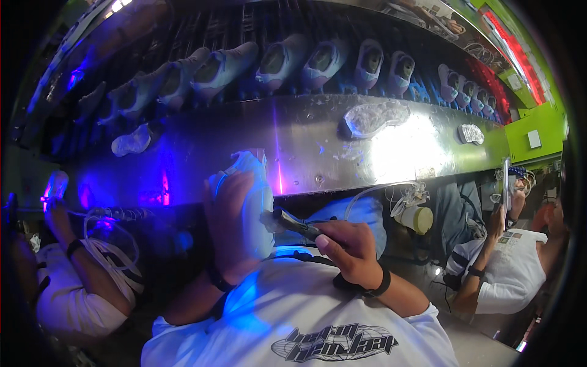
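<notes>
My left hand point(228, 211) is wrapped around a pale shoe point(259, 211), holding it upright in front of my chest, just off the near edge of the metal bench. Blue light glows along the shoe's side. A brush point(299, 226) with a dark handle is gripped in my right hand point(354, 249), thumb along the handle. Its bristle end meets the shoe's right side near the lower part. The palm side of my left hand is hidden against the shoe.
The metal bench point(238, 125) runs across, carrying clear-wrapped sole-shaped pieces point(376, 117). Beyond it, a row of pale shoes point(279, 61) stands on a rack. A yellowish pot point(417, 219) with tubing hangs right. Co-workers sit left point(92, 275) and right point(510, 266), each holding something.
</notes>
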`<state>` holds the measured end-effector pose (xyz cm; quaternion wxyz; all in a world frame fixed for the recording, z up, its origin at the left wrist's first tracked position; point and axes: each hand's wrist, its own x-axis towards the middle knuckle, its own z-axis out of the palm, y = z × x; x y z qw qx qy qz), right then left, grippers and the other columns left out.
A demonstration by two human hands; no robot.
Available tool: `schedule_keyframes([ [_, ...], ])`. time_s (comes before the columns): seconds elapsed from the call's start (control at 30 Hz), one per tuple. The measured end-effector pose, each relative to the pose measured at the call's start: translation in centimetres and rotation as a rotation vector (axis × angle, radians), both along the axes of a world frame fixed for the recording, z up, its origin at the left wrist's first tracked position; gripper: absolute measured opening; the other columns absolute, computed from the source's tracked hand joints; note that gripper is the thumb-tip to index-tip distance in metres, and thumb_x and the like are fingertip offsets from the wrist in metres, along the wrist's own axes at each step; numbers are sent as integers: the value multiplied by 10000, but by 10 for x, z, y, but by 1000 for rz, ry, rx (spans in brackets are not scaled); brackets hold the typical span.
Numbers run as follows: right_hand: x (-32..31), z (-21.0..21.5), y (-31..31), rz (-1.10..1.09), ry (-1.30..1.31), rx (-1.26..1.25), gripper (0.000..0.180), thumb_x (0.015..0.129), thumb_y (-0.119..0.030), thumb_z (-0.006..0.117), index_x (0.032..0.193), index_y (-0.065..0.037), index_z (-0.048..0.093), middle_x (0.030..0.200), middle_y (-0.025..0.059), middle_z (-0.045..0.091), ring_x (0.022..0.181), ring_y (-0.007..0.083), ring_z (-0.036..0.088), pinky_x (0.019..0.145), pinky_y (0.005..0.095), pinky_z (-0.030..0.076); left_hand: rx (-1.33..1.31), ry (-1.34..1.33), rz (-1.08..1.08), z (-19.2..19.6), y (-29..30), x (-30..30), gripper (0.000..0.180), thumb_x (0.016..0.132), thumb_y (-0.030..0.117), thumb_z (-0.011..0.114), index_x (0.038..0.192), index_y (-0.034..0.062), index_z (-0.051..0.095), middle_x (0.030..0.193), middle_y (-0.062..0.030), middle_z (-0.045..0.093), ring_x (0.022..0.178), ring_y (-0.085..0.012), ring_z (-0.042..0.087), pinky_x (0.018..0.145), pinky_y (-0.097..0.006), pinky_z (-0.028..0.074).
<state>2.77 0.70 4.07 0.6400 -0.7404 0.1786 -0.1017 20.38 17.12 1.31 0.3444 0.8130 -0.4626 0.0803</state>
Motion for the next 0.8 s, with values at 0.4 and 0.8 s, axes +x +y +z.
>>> schedule_keyframes([
  [0.4, -13, 41, -16, -229, -74, -440, 195, 907, -70, 718, 1069, 37, 732, 702, 104, 607, 545, 204, 562, 520, 312, 424, 116, -15, 11, 36, -48, 1, 679, 797, 139, 771, 1402, 41, 479, 1331, -178, 577, 1256, -412, 550, 1168, -632, 291],
  [0.8, 28, 46, -73, -104, -201, -576, 205, 844, -43, 734, 1038, 23, 745, 727, 113, 648, 575, 207, 605, 550, 325, 465, 148, 1, -60, 52, -58, 35, 857, 607, 36, 841, 1388, 59, 488, 1306, -177, 581, 1243, -421, 554, 1125, -594, 358],
])
